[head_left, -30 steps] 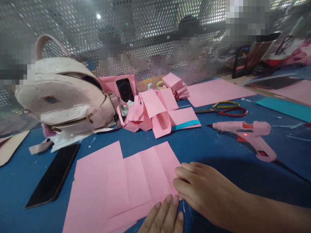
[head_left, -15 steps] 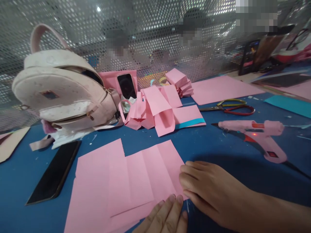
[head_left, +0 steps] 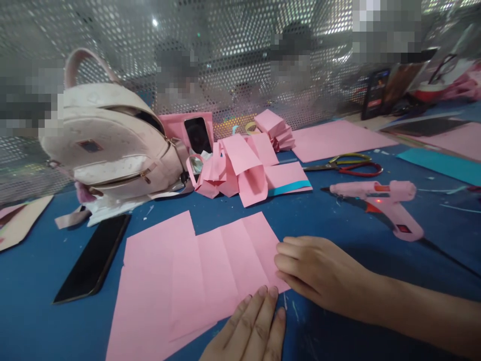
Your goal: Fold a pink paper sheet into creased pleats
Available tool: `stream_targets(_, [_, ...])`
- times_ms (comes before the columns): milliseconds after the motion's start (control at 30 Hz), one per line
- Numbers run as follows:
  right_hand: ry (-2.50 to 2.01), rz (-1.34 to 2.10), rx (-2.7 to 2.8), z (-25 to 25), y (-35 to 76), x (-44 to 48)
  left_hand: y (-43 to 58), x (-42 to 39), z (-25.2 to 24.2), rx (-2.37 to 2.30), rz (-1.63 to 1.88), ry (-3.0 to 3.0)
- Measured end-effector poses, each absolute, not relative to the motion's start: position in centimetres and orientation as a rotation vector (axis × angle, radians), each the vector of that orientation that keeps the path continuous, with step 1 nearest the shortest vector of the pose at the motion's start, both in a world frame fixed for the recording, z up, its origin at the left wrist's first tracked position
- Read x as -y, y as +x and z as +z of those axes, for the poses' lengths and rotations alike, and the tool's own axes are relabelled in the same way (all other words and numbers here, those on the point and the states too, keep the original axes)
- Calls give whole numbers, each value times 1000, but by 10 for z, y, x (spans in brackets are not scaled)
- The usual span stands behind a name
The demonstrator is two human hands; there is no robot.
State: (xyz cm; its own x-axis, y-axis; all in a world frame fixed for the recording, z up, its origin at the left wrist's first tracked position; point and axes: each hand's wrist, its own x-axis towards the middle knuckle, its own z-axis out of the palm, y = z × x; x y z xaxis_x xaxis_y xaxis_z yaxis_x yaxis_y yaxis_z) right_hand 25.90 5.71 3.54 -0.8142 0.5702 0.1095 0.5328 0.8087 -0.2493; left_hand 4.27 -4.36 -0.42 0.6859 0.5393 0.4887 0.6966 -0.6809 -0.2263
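Note:
A creased pink paper sheet (head_left: 233, 260) lies on the blue tabletop, its upright fold lines showing. Its left part overlaps a larger pink sheet (head_left: 146, 291). My left hand (head_left: 250, 326) rests with fingers stretched out on the creased sheet's lower right edge. At that sheet's right edge, my right hand (head_left: 315, 265) is closed, with curled fingers pinching the border; its fingertips are partly hidden. The glue gun (head_left: 379, 198), pink with a lit red light, lies beyond my right hand. Scissors (head_left: 349, 165) with yellow and red handles are behind it.
A black phone (head_left: 93, 258) lies at the left, below a pale backpack (head_left: 112, 145). Folded pink paper pieces (head_left: 244, 163) and an upright phone (head_left: 198, 135) stand at the back, before a perforated metal screen (head_left: 233, 55). A blue sheet (head_left: 443, 165) is at right.
The view has shifted slightly. Along its lower edge, the creased sheet has moved a little against the larger sheet beneath. Both hands stay at the lower right of the creased sheet.

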Motion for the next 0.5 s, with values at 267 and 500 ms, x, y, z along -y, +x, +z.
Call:
stream_targets(267, [-839, 214, 2825, 34, 256, -57, 54, 42, -36, 994, -884, -2338])
stream_targets(500, [-813, 157, 2837, 35, 256, -56, 46, 47, -12, 1006, -593, -2487])
